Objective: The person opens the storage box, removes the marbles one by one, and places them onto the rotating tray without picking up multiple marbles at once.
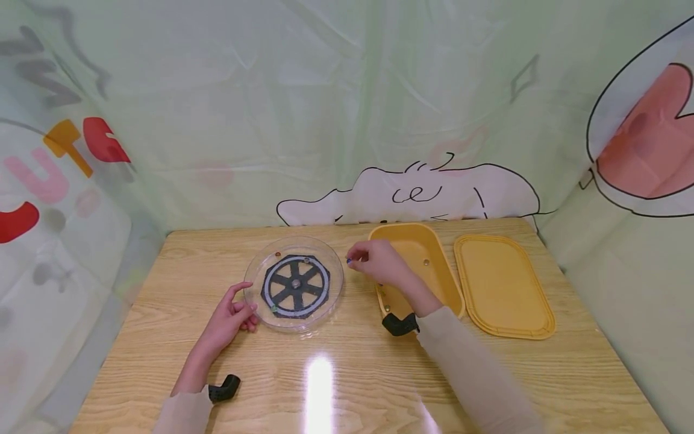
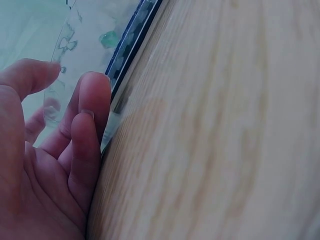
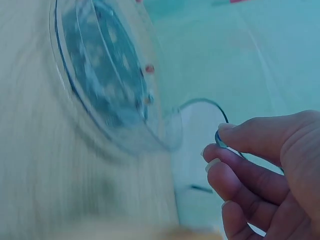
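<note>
A clear round dish (image 1: 337,295) shows a dark six-spoked wheel pattern with a pale ring. Inside lie an orange marble (image 1: 278,254), a greyish one and a green marble (image 1: 274,308). At the dish's left side, my left hand (image 1: 226,319) touches the rim with spread thumb and index finger; the other fingers bend loosely beside it. Just right of the dish, my right hand (image 1: 382,262) pinches a small blue marble (image 1: 349,260) between thumb and index finger, above the table. Its forearm crosses a yellow bin (image 1: 454,283), hiding part of it.
A few marbles, one of them a pale marble (image 1: 426,262), lie in the bin. Right of it lies a flat yellow lid (image 1: 504,286). A printed curtain (image 1: 325,120) hangs behind the wooden table (image 1: 368,374).
</note>
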Demonstrator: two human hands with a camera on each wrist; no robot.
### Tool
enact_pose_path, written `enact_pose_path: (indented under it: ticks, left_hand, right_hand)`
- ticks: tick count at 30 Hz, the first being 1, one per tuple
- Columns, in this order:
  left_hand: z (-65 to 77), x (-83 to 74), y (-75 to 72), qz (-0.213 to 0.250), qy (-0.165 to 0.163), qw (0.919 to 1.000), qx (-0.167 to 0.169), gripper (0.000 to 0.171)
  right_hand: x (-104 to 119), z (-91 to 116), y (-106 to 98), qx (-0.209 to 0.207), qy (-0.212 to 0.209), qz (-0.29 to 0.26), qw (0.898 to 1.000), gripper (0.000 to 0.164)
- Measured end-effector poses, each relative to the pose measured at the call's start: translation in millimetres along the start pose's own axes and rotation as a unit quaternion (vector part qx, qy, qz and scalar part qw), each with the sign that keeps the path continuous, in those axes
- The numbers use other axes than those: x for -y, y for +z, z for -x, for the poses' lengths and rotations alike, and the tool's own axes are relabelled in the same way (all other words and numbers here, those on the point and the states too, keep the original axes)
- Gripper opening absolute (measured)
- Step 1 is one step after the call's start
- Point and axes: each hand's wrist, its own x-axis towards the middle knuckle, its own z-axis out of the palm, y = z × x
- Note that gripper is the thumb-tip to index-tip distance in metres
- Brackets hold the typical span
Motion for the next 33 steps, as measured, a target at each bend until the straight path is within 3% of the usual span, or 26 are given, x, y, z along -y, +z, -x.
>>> enact_pose_path:
  ticks: [11, 19, 27, 33]
  left_hand:
    - [0.7, 0.5, -0.6, -0.002, 0.004, 1.0000, -0.003, 0.054]
    - [-0.4, -0.3, -0.4, 0.002, -0.002, 1.0000, -0.002, 0.056]
    - [0.8, -1.3, 0.7, 0.001, -0.002, 1.0000, -0.003, 0.056]
    - [0.9, -1.0, 1.2, 0.006, -0.004, 1.0000, -0.003, 0.056]
  right_hand:
    - [23.8, -7.3, 47.2, 0.011, -0.037, -0.044, 0.998, 0.011]
    - [32.1, -6.8, 67.8, 0.026, -0.042, -0.090, 0.995, 0.010]
    - [31.6, -4.0, 68.9, 0.024, -0.034, -0.103, 0.994, 0.013]
    - [30.6, 1.0, 52.8, 0.019, -0.011, -0.089, 0.996, 0.017]
